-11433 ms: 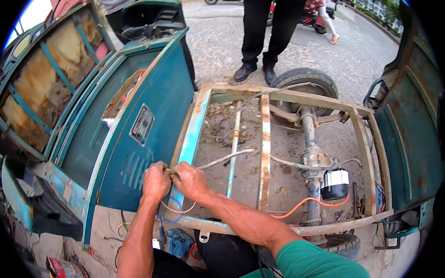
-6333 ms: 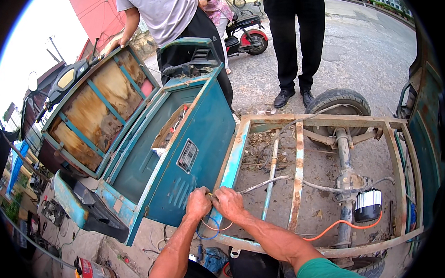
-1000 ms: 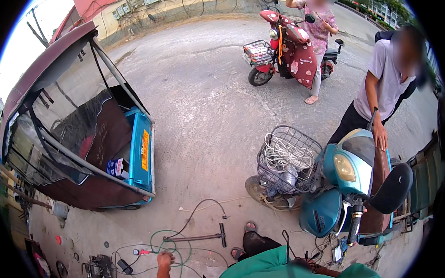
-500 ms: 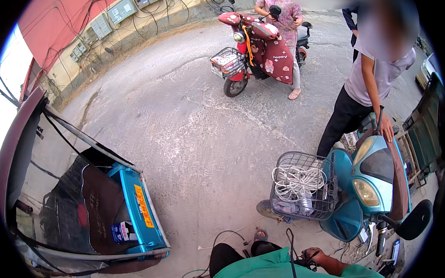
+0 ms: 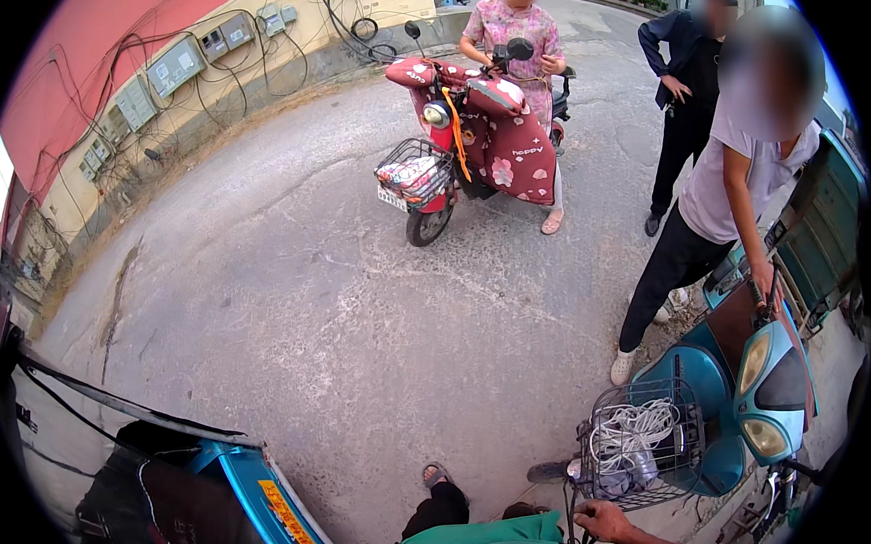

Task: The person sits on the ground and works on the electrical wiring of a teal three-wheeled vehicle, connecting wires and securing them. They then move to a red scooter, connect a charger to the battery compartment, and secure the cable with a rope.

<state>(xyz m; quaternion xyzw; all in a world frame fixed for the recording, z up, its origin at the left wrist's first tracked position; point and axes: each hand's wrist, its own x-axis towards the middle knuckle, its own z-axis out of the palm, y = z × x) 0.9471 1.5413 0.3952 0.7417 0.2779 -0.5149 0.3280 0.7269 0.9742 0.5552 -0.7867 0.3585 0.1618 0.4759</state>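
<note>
My right hand (image 5: 604, 520) is low in the picture, in front of my green shirt (image 5: 496, 537). Its fingers are curled beside a thin black cord (image 5: 570, 504); whether they hold it or something else I cannot make out. Just beyond the hand is the wire basket (image 5: 673, 490) of a teal scooter (image 5: 743, 409). A coil of white rope (image 5: 637, 428) lies in that basket. My left hand is out of sight.
A person in a pale shirt (image 5: 720, 211) grips the teal scooter's handlebar; another in dark clothes (image 5: 685, 96) stands behind. Ahead, a person in pink (image 5: 518, 40) is at a red scooter (image 5: 493, 143). A blue covered vehicle (image 5: 250, 484) stands at lower left.
My view has shifted, so the covered vehicle sits lower and the person in dark clothes shows more fully. My right hand appears closer to the basket, and my sandalled foot has moved left.
</note>
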